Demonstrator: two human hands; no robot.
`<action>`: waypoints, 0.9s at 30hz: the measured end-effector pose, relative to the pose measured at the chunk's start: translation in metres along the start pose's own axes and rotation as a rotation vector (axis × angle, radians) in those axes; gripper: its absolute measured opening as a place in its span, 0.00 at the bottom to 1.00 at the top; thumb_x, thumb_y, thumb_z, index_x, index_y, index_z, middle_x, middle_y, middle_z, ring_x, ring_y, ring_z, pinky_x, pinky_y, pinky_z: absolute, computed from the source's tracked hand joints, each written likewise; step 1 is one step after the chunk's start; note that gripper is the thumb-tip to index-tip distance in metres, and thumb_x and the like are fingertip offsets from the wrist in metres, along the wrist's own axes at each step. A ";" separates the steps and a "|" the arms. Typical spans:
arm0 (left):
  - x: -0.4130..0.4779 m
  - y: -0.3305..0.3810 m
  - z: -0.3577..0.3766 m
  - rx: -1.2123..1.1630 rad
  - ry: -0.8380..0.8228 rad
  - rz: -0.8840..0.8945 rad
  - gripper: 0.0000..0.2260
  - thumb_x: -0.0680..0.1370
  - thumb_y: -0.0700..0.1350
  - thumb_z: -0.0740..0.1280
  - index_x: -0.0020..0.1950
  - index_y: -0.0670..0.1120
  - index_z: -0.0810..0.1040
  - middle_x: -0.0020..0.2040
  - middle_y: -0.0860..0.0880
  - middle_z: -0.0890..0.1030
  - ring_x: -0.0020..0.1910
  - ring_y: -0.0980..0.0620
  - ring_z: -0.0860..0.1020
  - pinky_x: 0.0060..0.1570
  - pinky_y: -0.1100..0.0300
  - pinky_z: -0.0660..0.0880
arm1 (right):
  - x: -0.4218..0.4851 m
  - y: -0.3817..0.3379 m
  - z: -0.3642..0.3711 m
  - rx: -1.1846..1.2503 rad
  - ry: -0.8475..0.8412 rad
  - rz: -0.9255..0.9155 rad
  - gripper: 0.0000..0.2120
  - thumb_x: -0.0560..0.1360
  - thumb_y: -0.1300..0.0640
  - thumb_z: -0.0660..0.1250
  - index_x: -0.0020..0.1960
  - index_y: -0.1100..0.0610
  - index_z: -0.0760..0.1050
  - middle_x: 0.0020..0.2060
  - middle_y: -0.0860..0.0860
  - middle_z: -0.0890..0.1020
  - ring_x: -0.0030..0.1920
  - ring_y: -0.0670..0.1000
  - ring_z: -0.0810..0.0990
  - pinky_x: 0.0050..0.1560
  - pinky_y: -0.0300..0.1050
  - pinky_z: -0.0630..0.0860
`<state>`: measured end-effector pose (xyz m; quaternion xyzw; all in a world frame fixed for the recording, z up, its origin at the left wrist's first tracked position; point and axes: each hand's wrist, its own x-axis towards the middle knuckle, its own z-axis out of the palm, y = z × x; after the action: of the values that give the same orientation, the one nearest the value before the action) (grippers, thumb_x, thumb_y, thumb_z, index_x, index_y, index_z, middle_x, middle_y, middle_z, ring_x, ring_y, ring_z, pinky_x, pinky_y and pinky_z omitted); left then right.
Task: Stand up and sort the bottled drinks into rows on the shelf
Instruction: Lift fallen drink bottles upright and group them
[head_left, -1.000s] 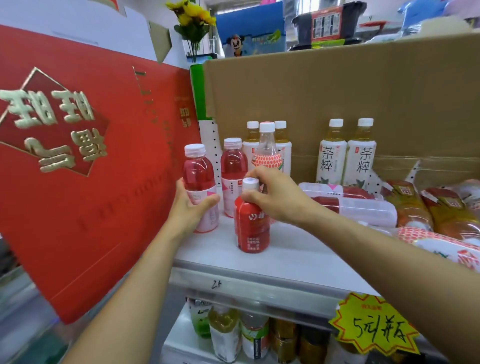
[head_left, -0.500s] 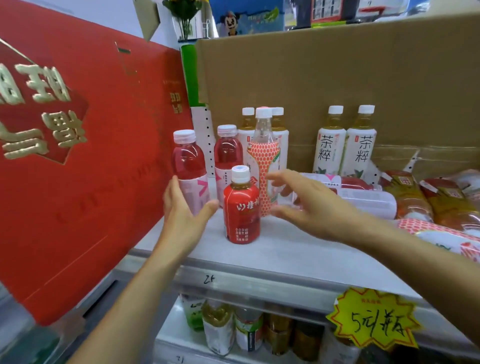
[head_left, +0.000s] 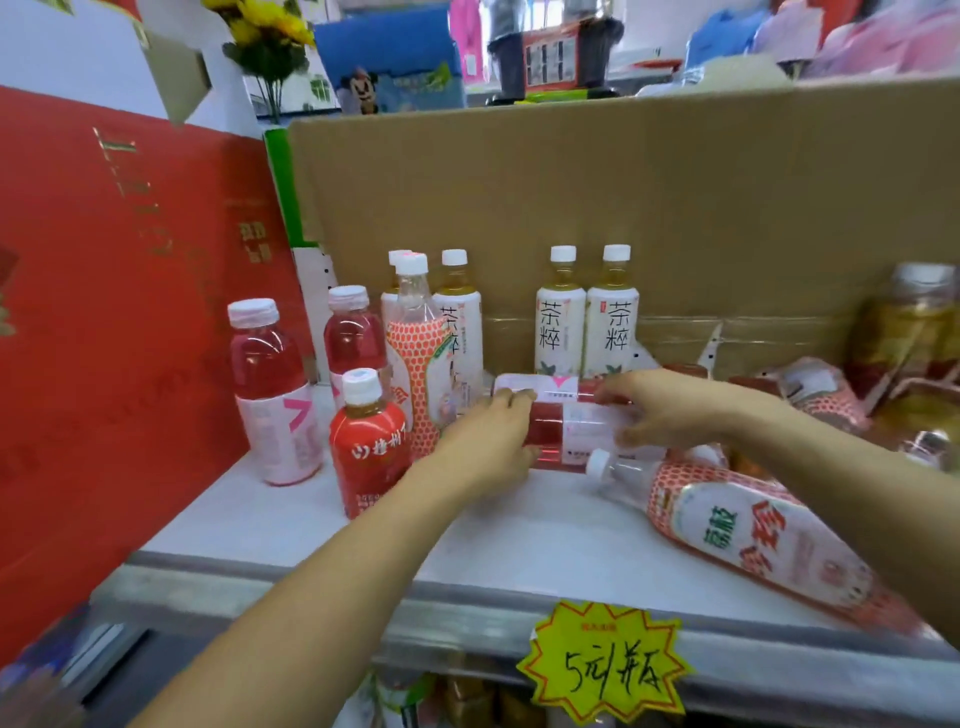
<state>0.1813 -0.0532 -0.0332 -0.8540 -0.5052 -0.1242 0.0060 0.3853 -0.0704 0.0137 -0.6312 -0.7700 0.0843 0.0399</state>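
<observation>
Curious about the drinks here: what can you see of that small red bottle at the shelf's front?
The red bottle is small, apparently plastic, with a white screw cap, amber drink at the neck and a red wrap bearing white characters. It stands upright on the shelf, before a standing pink bottle. The left hand reaches past its right side to a lying pink bottle; neither hand grips it.

2 standing bottles (head_left: 560, 322) behind 2 toppled bottles (head_left: 576, 428).

Single head view, close, facing forward-down onto shelf (head_left: 519, 540) front edge.
</observation>
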 end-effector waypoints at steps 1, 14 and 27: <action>0.008 -0.001 0.003 0.069 -0.062 -0.020 0.31 0.79 0.48 0.67 0.77 0.45 0.57 0.72 0.41 0.68 0.68 0.40 0.69 0.65 0.44 0.70 | 0.001 0.004 -0.001 -0.005 -0.011 -0.004 0.22 0.75 0.59 0.70 0.67 0.51 0.71 0.59 0.49 0.78 0.55 0.50 0.78 0.56 0.47 0.79; -0.039 0.008 -0.070 0.064 -0.033 0.011 0.21 0.77 0.53 0.70 0.63 0.49 0.65 0.57 0.49 0.77 0.51 0.50 0.74 0.50 0.56 0.72 | 0.014 0.050 -0.012 0.140 0.138 -0.211 0.09 0.80 0.57 0.65 0.58 0.53 0.81 0.53 0.47 0.82 0.54 0.48 0.79 0.58 0.47 0.76; -0.015 0.008 -0.133 0.079 -0.019 -0.131 0.15 0.84 0.52 0.58 0.71 0.56 0.68 0.52 0.52 0.66 0.56 0.49 0.68 0.58 0.53 0.68 | 0.064 0.054 0.002 -0.127 -0.114 -0.036 0.25 0.73 0.49 0.73 0.65 0.48 0.64 0.60 0.49 0.76 0.55 0.50 0.74 0.62 0.49 0.73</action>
<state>0.1536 -0.0884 0.0933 -0.8193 -0.5647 -0.0962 0.0269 0.4246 0.0021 -0.0012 -0.6128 -0.7859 0.0705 -0.0424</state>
